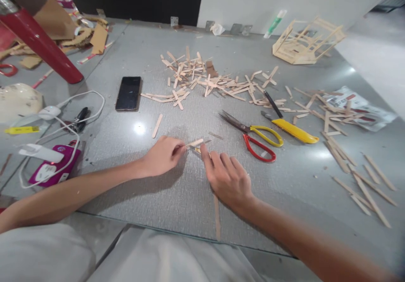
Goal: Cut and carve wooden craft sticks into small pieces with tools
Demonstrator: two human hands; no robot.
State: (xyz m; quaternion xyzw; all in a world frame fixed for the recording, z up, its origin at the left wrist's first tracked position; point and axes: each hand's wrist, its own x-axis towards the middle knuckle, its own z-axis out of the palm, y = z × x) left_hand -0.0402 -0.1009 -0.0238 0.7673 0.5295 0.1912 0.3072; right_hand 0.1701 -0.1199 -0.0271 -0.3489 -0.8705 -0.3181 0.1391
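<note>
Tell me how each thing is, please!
Pale flat wooden stick, pinched in left hand
Red and yellow handled metal scissors, lying slightly open
Black rectangular phone, lying, screen dark
Yellow ridged tool, lying flat
Pale hexagonal wooden frame, standing
Purple and white power block, red light glowing
Loose pale wooden sticks, scattered

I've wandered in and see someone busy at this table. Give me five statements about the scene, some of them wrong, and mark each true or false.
1. The left hand holds a craft stick. True.
2. The right hand is gripping the scissors. False: the scissors lie on the table, apart from the right hand.
3. One scissor handle is red, the other yellow. True.
4. The smartphone lies to the right of the heap of sticks. False: the smartphone lies to the left of the heap of sticks.
5. A stick-built frame stands toward the table's far right. True.
</note>
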